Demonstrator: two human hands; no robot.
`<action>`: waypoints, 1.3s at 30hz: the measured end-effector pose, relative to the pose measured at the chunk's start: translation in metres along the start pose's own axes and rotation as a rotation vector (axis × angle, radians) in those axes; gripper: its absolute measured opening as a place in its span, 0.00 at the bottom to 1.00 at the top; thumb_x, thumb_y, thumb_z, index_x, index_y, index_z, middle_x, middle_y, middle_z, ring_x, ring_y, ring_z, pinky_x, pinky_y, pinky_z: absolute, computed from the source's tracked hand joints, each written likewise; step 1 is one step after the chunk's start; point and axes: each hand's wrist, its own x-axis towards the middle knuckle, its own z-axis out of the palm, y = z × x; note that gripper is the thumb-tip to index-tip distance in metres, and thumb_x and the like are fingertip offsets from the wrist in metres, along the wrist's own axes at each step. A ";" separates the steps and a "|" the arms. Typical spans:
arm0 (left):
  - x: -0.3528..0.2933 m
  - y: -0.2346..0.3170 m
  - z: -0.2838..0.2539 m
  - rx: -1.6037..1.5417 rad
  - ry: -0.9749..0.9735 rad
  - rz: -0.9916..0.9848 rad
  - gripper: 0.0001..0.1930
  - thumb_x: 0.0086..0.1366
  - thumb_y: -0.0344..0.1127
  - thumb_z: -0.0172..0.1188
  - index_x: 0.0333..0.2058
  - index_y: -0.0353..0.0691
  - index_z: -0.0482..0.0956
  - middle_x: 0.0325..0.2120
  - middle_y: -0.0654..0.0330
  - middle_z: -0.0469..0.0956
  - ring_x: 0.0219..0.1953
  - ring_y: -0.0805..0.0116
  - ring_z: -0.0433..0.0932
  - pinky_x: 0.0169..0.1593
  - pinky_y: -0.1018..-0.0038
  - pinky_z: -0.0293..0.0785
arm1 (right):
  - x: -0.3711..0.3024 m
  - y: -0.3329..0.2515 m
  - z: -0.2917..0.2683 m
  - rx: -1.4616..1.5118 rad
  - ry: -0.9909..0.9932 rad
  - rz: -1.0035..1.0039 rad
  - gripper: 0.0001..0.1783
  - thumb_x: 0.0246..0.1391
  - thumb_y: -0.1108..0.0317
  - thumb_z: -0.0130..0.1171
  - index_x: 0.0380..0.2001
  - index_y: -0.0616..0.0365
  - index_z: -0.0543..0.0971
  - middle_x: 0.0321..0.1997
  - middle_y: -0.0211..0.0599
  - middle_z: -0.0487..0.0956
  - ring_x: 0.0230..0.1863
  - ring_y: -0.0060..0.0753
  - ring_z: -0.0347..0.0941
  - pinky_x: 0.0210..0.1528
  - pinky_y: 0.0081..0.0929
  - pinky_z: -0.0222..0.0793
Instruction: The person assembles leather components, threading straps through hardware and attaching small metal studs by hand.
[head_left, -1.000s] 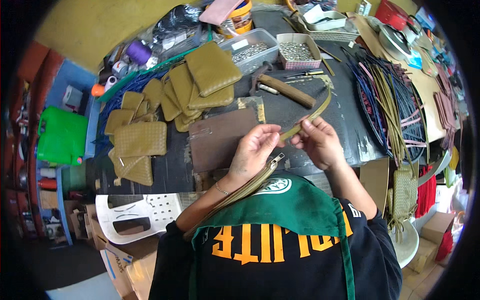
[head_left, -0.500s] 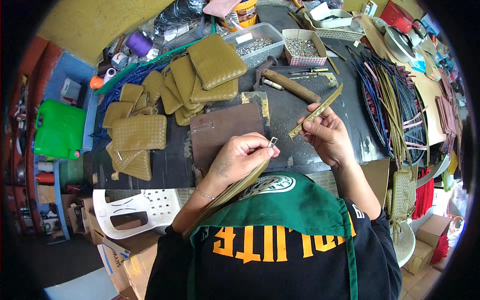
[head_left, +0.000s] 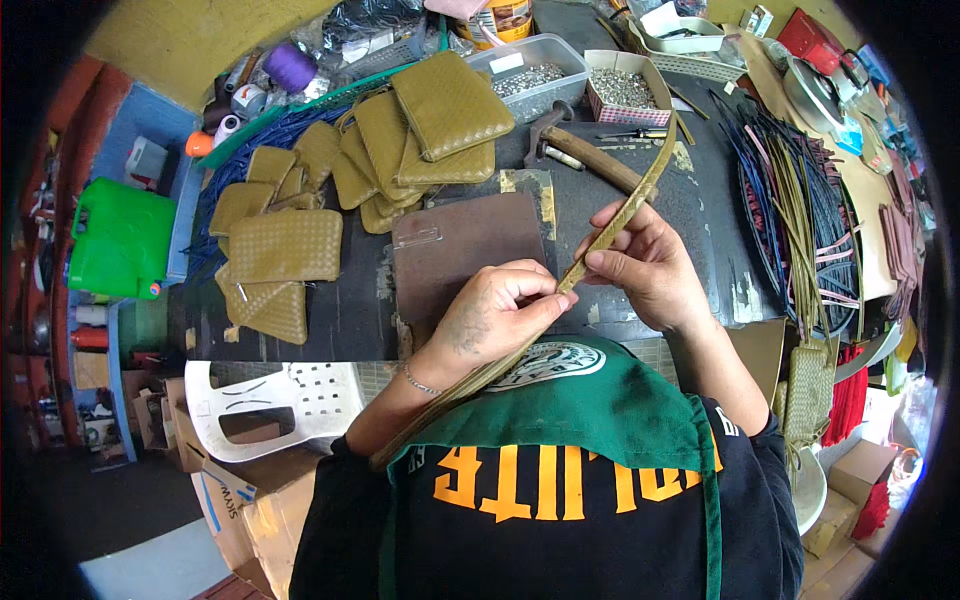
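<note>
Just now my right hand (head_left: 645,268) has brought one olive strip (head_left: 632,208), held apart half a second ago, to my left hand (head_left: 500,315), so both pinch that same piece, while one long olive tape (head_left: 462,390) runs back from the left along my forearm. Beyond lie one brown sheet (head_left: 465,250), one hammer (head_left: 600,165), one clear tub (head_left: 560,104) and one checked box (head_left: 632,114) of small metal pieces, and olive woven pouches (head_left: 455,105) overlapping too much to count.

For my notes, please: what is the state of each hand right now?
Left hand: closed, pinching the near end of an olive strip.
Right hand: closed, holding the same olive strip farther along.
</note>
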 end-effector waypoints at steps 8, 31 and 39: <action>-0.002 -0.006 0.004 -0.122 0.019 0.021 0.05 0.56 0.26 0.52 0.28 0.29 0.72 0.24 0.61 0.73 0.33 0.76 0.73 0.34 0.84 0.68 | 0.002 -0.003 0.002 -0.121 -0.023 -0.075 0.17 0.43 0.81 0.53 0.39 0.59 0.65 0.31 0.37 0.73 0.34 0.25 0.70 0.36 0.21 0.67; -0.010 -0.013 -0.001 -0.426 0.283 0.009 0.05 0.57 0.23 0.48 0.28 0.29 0.72 0.26 0.58 0.74 0.31 0.73 0.74 0.35 0.81 0.70 | 0.190 -0.054 -0.163 -1.331 0.487 -0.224 0.14 0.40 0.60 0.59 0.25 0.61 0.77 0.24 0.43 0.76 0.26 0.37 0.73 0.31 0.30 0.67; 0.008 -0.020 -0.008 -0.369 0.240 -0.009 0.05 0.57 0.26 0.50 0.29 0.28 0.73 0.27 0.57 0.74 0.31 0.73 0.75 0.34 0.81 0.72 | 0.254 -0.011 -0.224 -1.740 0.049 0.134 0.13 0.30 0.59 0.58 0.22 0.53 0.79 0.25 0.42 0.76 0.28 0.40 0.73 0.34 0.31 0.68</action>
